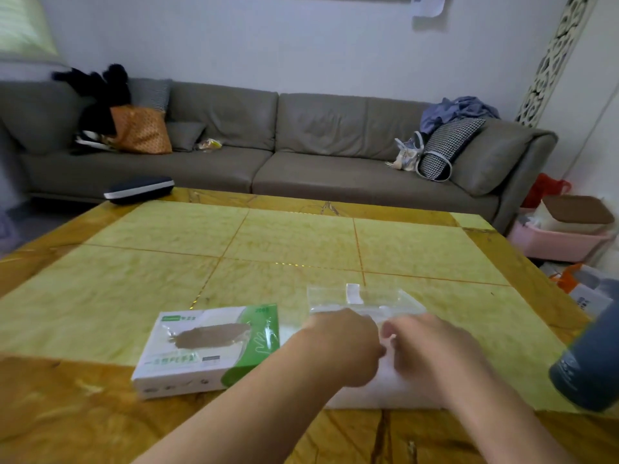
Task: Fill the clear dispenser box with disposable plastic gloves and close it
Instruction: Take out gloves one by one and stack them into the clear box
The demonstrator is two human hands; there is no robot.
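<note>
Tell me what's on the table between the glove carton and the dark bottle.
In the head view, the clear box with its white glove stack sits between the carton and the bottle, with the left hand and right hand over it.

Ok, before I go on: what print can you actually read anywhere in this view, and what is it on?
Green-and-white glove carton, top corner: "200", faint and only roughly legible.
Glove carton, green logo patch and the large green line along its front: blurred, not readable.
Dark grey bottle at the right edge: pale print, too blurred to read.
Clear dispenser box, white sticker: no legible text.
Paper sheet on the wall: too small to read.
</note>
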